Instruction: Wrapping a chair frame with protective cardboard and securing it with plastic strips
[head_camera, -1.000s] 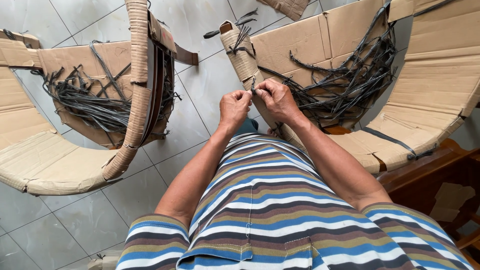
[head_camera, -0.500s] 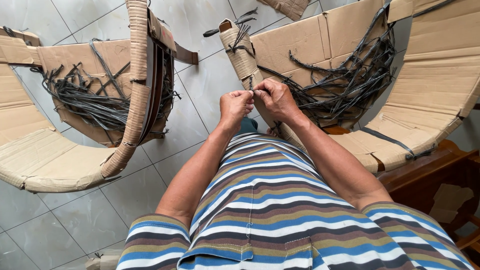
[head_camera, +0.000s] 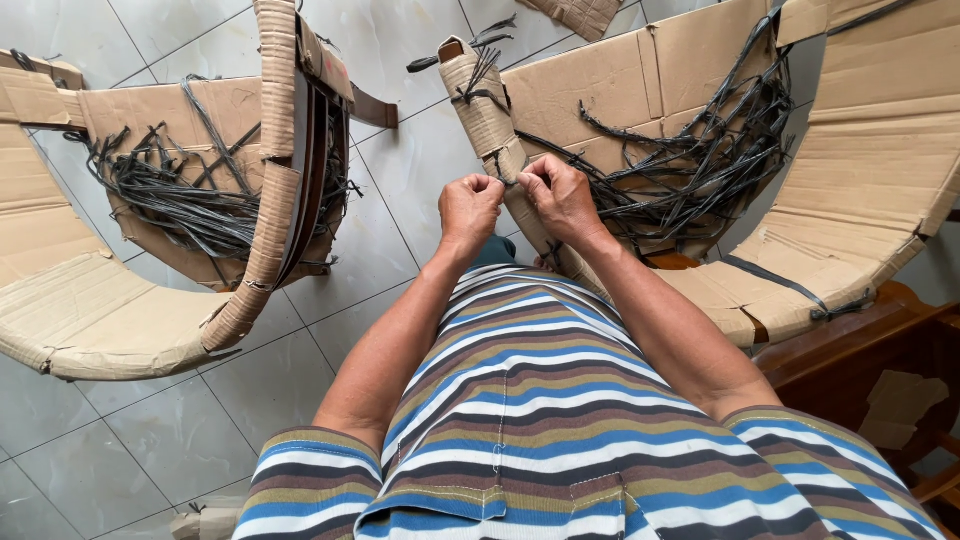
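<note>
- Left hand (head_camera: 470, 208), right hand (head_camera: 560, 197): both pinched closed on a dark strap end (head_camera: 512, 183) at 12 o'clock, against a cardboard-wrapped chair arm (head_camera: 487, 110).
- Strap: judged light, limp, slippery; best gripped near its end.

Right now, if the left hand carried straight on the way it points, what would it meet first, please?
The left hand points up and slightly right. It would most likely meet the cardboard-wrapped chair arm first, just beyond its fingertips, beside the right hand. Depth is unclear from this view.
</note>
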